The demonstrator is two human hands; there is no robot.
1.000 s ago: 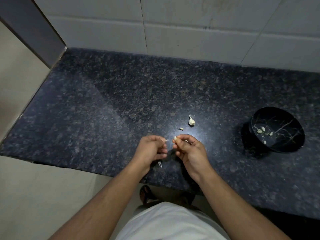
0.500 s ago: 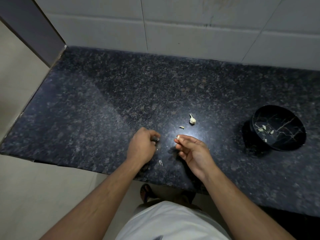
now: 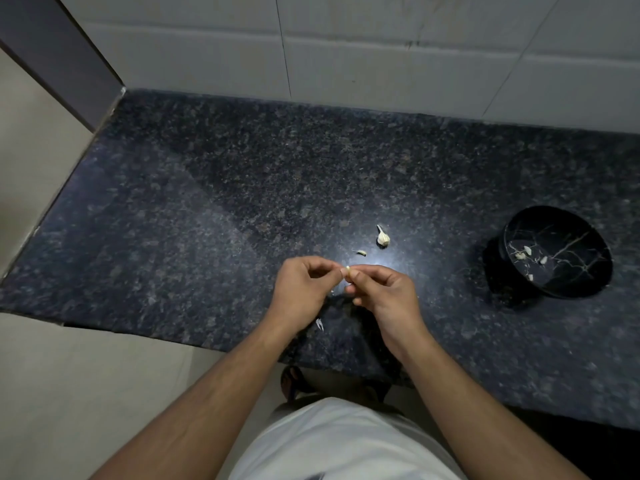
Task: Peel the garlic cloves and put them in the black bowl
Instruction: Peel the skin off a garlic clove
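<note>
A small pale garlic clove (image 3: 349, 271) sits between the fingertips of both hands above the dark counter. My right hand (image 3: 382, 292) pinches it from the right, and my left hand (image 3: 304, 289) pinches at its left end. Just beyond the hands lie an unpeeled garlic piece (image 3: 383, 236) and a smaller clove (image 3: 361, 252). The black bowl (image 3: 585, 289) with gold veining stands to the right and holds several peeled cloves (image 3: 527, 251).
A scrap of garlic skin (image 3: 319, 324) lies near the counter's front edge, below my left wrist. The speckled granite counter (image 3: 207, 216) ends at a tiled wall behind and at a drop on the left. My foot shows on the floor below.
My left hand had dropped to the counter half a second ago; it has come back up to meet the right hand at the clove.
</note>
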